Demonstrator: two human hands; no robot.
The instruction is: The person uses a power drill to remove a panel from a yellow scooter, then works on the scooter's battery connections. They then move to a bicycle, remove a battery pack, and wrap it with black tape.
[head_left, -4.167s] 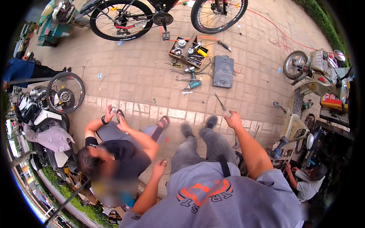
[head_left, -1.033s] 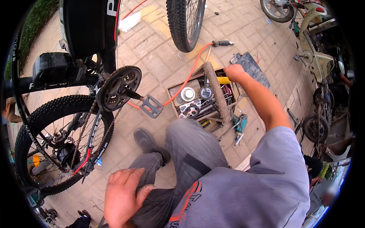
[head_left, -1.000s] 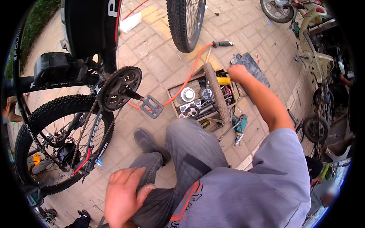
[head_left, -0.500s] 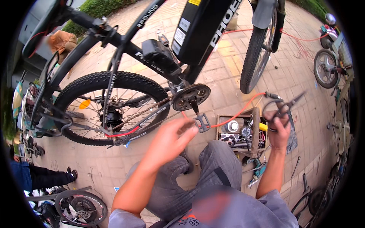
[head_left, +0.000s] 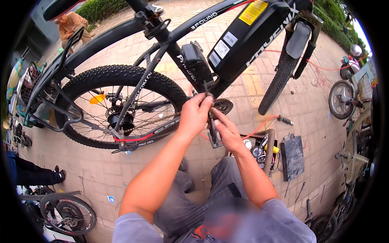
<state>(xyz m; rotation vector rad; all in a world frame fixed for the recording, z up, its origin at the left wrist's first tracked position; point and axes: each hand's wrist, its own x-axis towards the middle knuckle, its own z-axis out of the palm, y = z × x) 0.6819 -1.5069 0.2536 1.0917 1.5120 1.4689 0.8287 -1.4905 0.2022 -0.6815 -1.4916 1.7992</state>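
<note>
A black electric bicycle stands in front of me, with its battery box (head_left: 251,32) on the down tube and its knobby rear wheel (head_left: 121,105) to the left. My left hand (head_left: 196,113) and my right hand (head_left: 227,133) meet just before the chainring (head_left: 223,106). Both grip a slim dark metal tool (head_left: 211,128) that stands nearly upright between them, its thin tip poking above my left fingers. The crank and pedal are mostly hidden behind my hands.
An open wooden toolbox (head_left: 269,150) with tins and tools lies on the brick paving by my right knee, beside a dark mat (head_left: 292,156) and an orange hose (head_left: 265,120). The front wheel (head_left: 283,77) is to the right. Scooters stand at right, a loose wheel (head_left: 69,212) at lower left, and a person (head_left: 71,24) at far left.
My right hand has brought the tool over from above the toolbox to my left hand, and both now grip it by the chainring. The view has tilted up along the bicycle.
</note>
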